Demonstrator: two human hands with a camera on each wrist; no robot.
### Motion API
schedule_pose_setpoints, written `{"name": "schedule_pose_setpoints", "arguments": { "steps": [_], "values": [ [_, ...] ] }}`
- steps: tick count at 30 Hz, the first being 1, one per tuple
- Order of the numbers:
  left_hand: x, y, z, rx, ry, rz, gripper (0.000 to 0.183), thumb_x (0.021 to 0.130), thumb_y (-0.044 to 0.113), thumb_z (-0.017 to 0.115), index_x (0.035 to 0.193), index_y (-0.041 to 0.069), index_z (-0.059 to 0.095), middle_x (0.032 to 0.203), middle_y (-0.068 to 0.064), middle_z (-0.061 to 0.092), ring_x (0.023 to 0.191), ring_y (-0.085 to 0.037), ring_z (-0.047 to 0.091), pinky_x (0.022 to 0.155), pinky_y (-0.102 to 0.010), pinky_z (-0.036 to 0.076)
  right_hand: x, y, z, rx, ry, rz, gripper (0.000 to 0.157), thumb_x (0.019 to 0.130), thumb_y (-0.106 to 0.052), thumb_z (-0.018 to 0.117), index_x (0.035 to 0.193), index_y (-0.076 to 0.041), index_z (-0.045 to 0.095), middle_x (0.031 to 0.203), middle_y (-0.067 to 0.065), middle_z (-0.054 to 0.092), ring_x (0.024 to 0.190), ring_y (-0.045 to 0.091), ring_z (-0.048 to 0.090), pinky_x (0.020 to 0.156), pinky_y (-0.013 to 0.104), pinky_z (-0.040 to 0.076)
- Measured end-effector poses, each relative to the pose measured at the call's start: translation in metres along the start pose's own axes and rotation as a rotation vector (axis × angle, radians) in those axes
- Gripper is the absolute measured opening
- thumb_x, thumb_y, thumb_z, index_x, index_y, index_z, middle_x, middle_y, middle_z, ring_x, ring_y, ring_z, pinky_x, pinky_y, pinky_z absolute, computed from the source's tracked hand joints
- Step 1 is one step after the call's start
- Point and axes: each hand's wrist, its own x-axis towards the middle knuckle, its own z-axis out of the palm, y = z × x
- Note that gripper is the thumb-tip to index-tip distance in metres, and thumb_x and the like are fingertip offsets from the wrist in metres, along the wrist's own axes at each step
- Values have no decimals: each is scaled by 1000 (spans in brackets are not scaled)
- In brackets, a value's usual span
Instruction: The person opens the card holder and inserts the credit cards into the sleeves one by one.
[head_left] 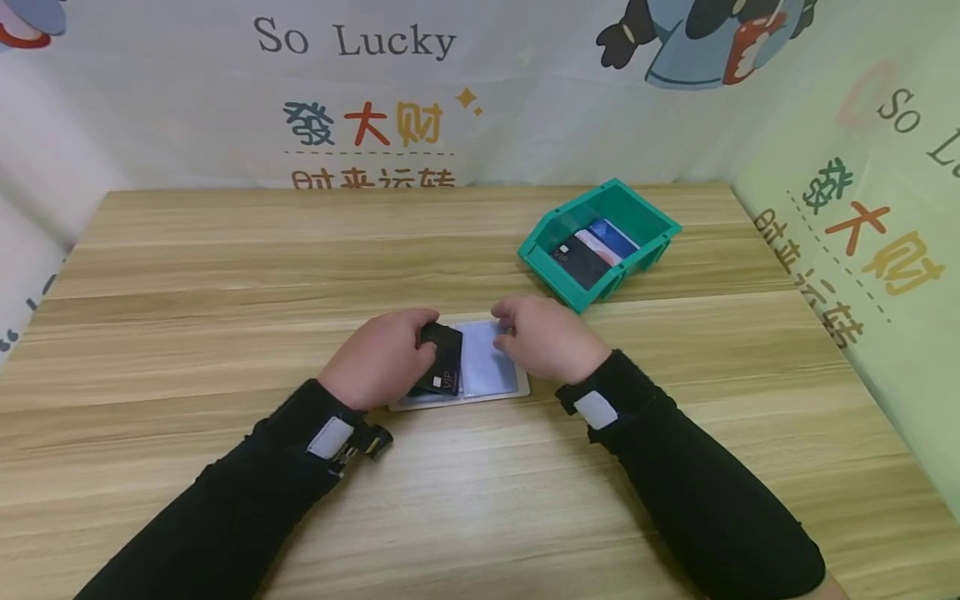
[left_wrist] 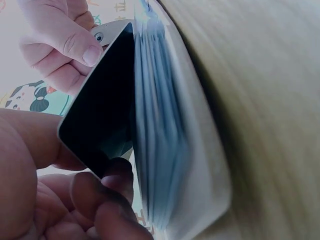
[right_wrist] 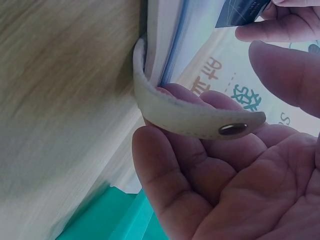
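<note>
An open card holder (head_left: 489, 367) with clear plastic sleeves (left_wrist: 157, 120) lies on the wooden table in front of me. My left hand (head_left: 378, 354) pinches a black VIP card (head_left: 447, 362) over its left side. In the left wrist view the card is tilted away from the stack of sleeves, its lower corner by the fingertips. At the holder's right edge is my right hand (head_left: 551, 337), fingers loosely bent and thumb apart. The right wrist view shows a pale strap (right_wrist: 200, 117) with a metal snap lying across those fingers.
Behind my right hand stands a green bin (head_left: 637, 208) on the table. Inside it lie a black VIP card (head_left: 581, 262) and a blue card (head_left: 615, 237). A printed cloth (head_left: 187, 108) hangs along the table's back and sides.
</note>
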Motion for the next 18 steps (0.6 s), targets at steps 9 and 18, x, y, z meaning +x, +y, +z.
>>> {"name": "schedule_pose_setpoints", "arguments": {
  "steps": [9,18],
  "values": [
    [2,-1,-5,11,-13,-4,45,92,20,54,134,5,50,106,-8,61,69,-18,53,63,-34,45,0,0,0,-4,-1,-11,36,93,-20,58,125,-4,57,116,8,61,94,14,54,87,37,48],
    [4,4,0,16,-2,35,42,90,17,55,129,2,54,117,-12,60,85,-22,52,78,-38,45,1,1,0,-4,-1,-5,36,92,-20,58,125,-5,57,117,7,61,95,14,54,88,38,47]
  ]
}}
